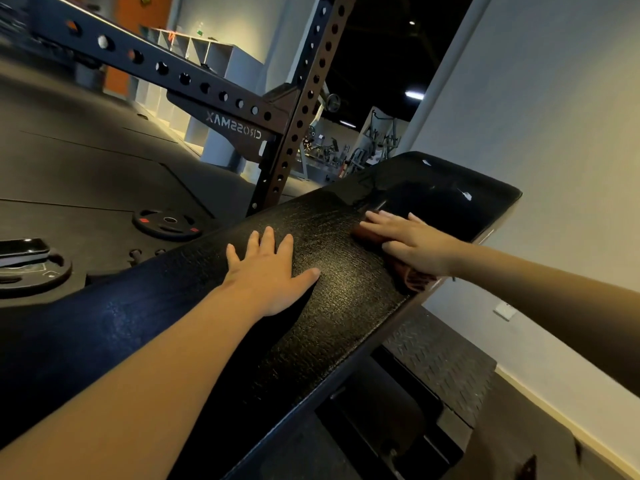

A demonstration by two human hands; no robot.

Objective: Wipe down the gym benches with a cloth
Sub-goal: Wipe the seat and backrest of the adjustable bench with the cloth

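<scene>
Left forearm [138,368]: bare and closest to the lens, it reaches up from the lower left across the near part of the pad.
Bench [339,306]: a long black padded gym bench with a grained vinyl top runs slantwise from lower left to upper right, its far end close to the pale wall [554,116].
Left hand [266,271]: it lies flat on the middle of the pad with the palm down.
Left fingers [268,239]: straight and spread, holding nothing; by the look of it they only steady the bench.
Cloth [414,280]: a reddish-brown folded wiping cloth lies on the pad near its right edge, mostly hidden under the right hand, with a corner showing below the wrist.
Right hand [412,242]: it presses the cloth down onto the vinyl, just short of the glossy far end.
Right fingers [381,223]: stretched out flat over the cloth, not curled round it.
Done so far: the far end of the pad [433,188] shines smooth and may be damp from wiping, though that could be a different surface finish.
Left to do: the grained stretch under and below the left hand looks matte and dry, so I judge most of this pad remains, and no other bench is in view to judge.
Around: a black perforated steel rack upright [301,109] stands behind the bench, and a round black weight plate with red marks [168,225] lies on the dark rubber floor [86,168].
</scene>
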